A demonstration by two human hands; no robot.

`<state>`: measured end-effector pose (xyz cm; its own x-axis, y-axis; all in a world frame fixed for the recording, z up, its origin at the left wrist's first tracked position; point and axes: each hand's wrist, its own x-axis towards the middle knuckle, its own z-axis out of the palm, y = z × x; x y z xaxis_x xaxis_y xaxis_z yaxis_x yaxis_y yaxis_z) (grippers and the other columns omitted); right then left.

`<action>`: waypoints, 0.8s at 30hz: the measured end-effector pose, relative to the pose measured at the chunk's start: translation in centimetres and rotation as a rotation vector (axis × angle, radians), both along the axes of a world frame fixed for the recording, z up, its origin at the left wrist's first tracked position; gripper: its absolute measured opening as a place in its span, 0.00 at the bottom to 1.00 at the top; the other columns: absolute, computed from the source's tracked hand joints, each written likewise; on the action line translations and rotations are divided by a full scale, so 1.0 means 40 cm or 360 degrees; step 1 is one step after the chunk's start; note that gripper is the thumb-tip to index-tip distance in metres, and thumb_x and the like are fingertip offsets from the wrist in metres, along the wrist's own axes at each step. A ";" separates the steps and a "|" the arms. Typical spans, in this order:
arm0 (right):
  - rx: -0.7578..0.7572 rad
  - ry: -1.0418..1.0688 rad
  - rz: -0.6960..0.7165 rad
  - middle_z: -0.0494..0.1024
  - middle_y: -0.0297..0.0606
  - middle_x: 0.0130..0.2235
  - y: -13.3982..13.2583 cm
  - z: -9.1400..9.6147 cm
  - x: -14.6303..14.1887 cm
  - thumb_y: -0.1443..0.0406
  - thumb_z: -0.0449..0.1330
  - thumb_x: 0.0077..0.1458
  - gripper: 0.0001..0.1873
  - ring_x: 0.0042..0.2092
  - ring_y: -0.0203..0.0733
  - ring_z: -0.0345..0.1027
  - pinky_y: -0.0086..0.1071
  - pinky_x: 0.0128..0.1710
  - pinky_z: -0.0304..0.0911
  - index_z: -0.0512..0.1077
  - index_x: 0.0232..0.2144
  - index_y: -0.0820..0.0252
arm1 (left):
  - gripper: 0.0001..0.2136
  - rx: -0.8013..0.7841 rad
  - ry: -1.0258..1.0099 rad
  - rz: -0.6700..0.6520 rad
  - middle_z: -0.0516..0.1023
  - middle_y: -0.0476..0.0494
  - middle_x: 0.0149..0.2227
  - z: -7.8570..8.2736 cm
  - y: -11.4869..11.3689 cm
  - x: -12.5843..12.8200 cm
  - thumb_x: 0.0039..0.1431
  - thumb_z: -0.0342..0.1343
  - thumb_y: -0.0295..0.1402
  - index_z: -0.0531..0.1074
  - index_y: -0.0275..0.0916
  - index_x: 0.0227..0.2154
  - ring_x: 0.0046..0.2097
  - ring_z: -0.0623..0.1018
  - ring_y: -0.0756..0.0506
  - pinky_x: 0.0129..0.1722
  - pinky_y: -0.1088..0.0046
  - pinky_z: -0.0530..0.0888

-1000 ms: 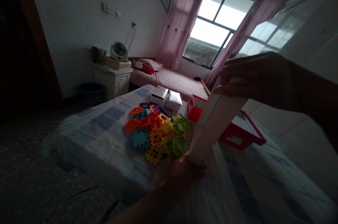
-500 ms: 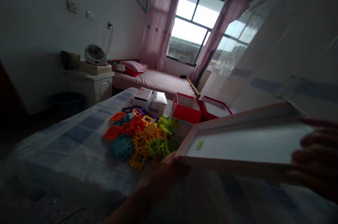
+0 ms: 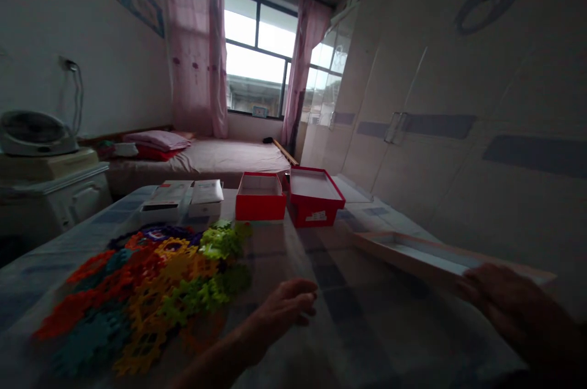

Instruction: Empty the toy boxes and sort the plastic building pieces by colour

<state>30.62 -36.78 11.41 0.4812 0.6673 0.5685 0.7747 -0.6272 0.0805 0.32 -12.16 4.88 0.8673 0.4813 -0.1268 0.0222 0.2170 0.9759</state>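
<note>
My right hand [image 3: 513, 312] grips the near edge of a shallow white box lid [image 3: 413, 251] that lies low over the right side of the table. My left hand [image 3: 287, 306] hovers above the checked tablecloth [image 3: 348, 309] in the middle, fingers loosely curled and holding nothing. Just left of it spreads a pile of coloured plastic interlocking tiles [image 3: 147, 285] in orange, yellow, green, teal and purple.
Two open red boxes [image 3: 261, 196] [image 3: 314, 193] stand at the table's far side, with two white boxes [image 3: 183, 199] to their left. A cabinet with a small fan [image 3: 32, 132] is at far left. A bed [image 3: 206, 156], window and wardrobe doors [image 3: 435, 132] lie beyond.
The white lid went from upright to flat and moved to the right side of the table. My left hand let go of it. The view swung right.
</note>
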 end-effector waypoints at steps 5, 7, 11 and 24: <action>-0.0325 -0.0045 -0.0015 0.73 0.48 0.34 0.129 -0.097 0.085 0.68 0.46 0.54 0.11 0.40 0.52 0.67 0.44 0.38 0.61 0.68 0.29 0.53 | 0.17 0.0226 0.0035 -0.0035 0.73 0.44 0.31 -0.068 0.024 0.079 0.47 0.56 0.42 0.73 0.33 0.33 0.29 0.71 0.51 0.28 0.76 0.64; -0.0429 -0.0073 -0.0050 0.73 0.49 0.38 0.189 -0.134 0.111 0.72 0.46 0.54 0.14 0.43 0.51 0.66 0.41 0.38 0.61 0.70 0.35 0.58 | 0.17 0.0271 0.0038 -0.0015 0.73 0.43 0.31 -0.083 0.030 0.088 0.47 0.56 0.42 0.73 0.32 0.34 0.28 0.71 0.51 0.28 0.75 0.65; -0.0512 0.0020 -0.0069 0.72 0.49 0.42 0.316 -0.185 0.149 0.74 0.45 0.55 0.15 0.45 0.48 0.65 0.37 0.37 0.60 0.69 0.40 0.64 | 0.19 0.0210 0.0011 -0.0003 0.74 0.41 0.32 -0.100 0.042 0.086 0.46 0.56 0.44 0.72 0.32 0.36 0.29 0.72 0.49 0.30 0.73 0.67; -0.0275 0.0312 -0.0122 0.73 0.50 0.43 0.571 -0.200 0.209 0.70 0.44 0.58 0.16 0.45 0.49 0.66 0.38 0.37 0.59 0.70 0.41 0.65 | 0.12 0.0524 0.0122 -0.0154 0.68 0.49 0.24 -0.093 0.038 0.078 0.52 0.50 0.36 0.71 0.34 0.33 0.26 0.66 0.53 0.27 0.78 0.63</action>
<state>38.99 -13.93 3.41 0.6236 0.7037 0.3405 0.7369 -0.6746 0.0447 3.45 -10.62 1.15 0.9048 0.4234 -0.0448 0.1029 -0.1155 0.9880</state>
